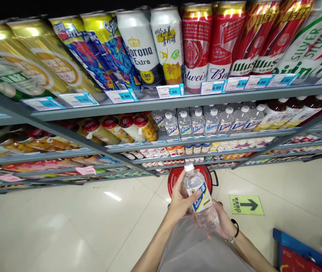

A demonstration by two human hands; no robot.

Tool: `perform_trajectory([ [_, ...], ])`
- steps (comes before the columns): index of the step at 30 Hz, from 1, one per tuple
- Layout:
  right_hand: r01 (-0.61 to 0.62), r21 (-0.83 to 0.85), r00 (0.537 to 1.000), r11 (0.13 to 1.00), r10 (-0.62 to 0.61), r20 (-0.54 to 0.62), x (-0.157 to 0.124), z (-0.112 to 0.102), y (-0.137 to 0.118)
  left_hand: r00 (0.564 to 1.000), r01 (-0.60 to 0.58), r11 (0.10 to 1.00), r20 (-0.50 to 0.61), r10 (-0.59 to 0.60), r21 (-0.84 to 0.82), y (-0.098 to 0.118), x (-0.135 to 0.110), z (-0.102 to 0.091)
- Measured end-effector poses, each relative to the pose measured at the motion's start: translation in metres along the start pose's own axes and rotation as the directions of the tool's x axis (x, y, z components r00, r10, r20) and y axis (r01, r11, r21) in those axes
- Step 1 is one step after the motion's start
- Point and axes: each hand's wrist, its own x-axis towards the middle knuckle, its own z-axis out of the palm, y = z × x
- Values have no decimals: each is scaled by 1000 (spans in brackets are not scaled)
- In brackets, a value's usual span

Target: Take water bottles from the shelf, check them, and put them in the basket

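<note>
A clear drink bottle [202,196] with a white cap and a blue, white and yellow label is tilted in front of my body. My left hand [181,200] is wrapped round its upper part, the thumb lying across the label. Lower down, my right hand [222,223] grips the bottle near its base from the right side; some of those fingers are hidden behind it. Under the bottle, a red basket [175,174] with a black handle stands on the floor, partly covered by my hands.
Beer cans [140,49] line the upper shelf [138,104] above price tags. Below them stand similar clear bottles [198,121] and jars with red lids [145,127]. A green exit sign [246,205] is on the tiled floor [93,226]. A blue and red display [297,249] occupies the lower right.
</note>
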Motion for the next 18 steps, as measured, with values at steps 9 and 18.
perform_trajectory([
  [9, 132, -40, 986, 990, -135, -101, 4, 0, 3, 988, -84, 963, -104, 114, 256, 5, 0, 1],
  [18, 22, 139, 999, 990, -29, 45, -5, 11, -13, 995, -36, 998, -88, 41, 57, 8, 11, -5],
])
